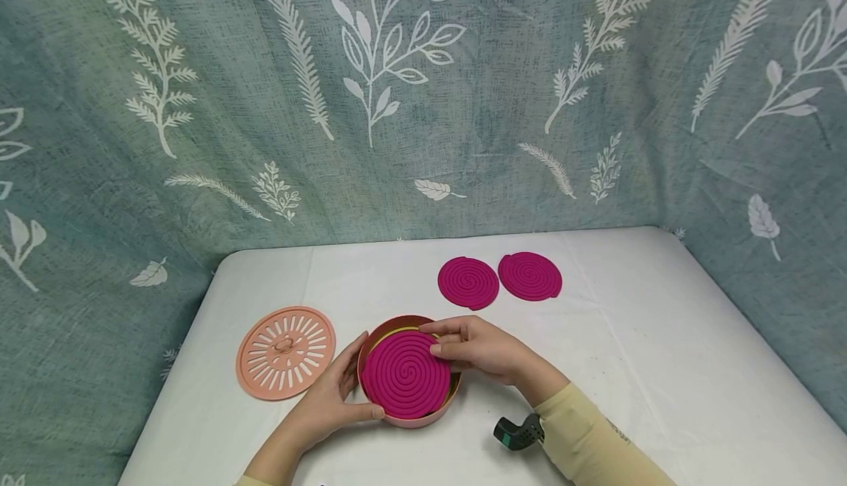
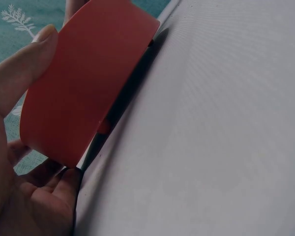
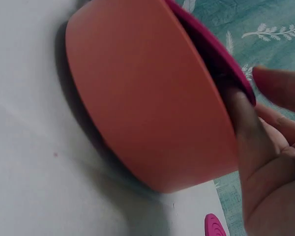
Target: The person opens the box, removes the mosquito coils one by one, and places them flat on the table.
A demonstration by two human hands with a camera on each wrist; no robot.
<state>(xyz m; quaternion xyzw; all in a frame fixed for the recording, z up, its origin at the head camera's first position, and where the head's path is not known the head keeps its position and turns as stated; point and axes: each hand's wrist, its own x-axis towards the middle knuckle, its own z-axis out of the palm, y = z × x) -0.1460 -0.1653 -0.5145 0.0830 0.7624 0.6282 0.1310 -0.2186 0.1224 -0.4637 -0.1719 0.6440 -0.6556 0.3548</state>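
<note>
A magenta spiral mosquito coil (image 1: 406, 374) lies tilted over the mouth of a round coral mosquito coil holder (image 1: 412, 423). A yellowish inner edge shows behind it. My right hand (image 1: 486, 350) pinches the coil's right edge, thumb above and a finger beneath it, inside the holder's rim. In the right wrist view the coil (image 3: 221, 49) stands raised on that side. My left hand (image 1: 334, 401) grips the holder from the left, its thumb at the front rim. The left wrist view shows that thumb and the fingers around the holder's wall (image 2: 88, 83).
Left of the holder lies a slotted coral lid (image 1: 286, 354) with a small central loop. Two more magenta coils, a left one (image 1: 467, 282) and a right one (image 1: 530, 276), lie flat toward the back. A patterned green curtain (image 1: 410, 104) hangs behind the white table (image 1: 662, 368).
</note>
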